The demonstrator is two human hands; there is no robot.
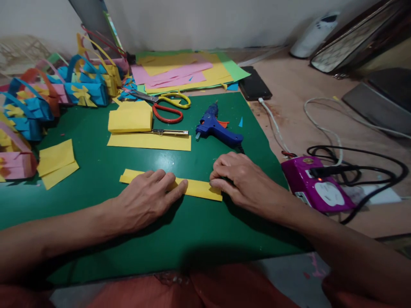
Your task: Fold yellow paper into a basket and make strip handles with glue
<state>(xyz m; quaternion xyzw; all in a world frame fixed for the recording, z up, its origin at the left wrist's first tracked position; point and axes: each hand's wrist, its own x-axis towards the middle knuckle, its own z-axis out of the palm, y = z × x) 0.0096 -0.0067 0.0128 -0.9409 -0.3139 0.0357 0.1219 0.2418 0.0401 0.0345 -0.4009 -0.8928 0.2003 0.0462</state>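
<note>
A folded yellow paper strip lies lengthwise across the green mat, both hands on it. My left hand holds it down near its middle, fingers bent over the far side and thumb along the near side. At the strip's right end, my right hand is closed with its thumb and curled fingers on the paper; the fingertips are partly hidden. Beyond the strip are a folded yellow paper piece, a flat yellow sheet and a paper cutter. A blue glue gun rests above my right hand.
Scissors with red and yellow handles lie farther back, before stacked coloured paper. Several small paper baskets crowd the left, near loose yellow pieces. Rightward are a phone, a purple power box and black cables.
</note>
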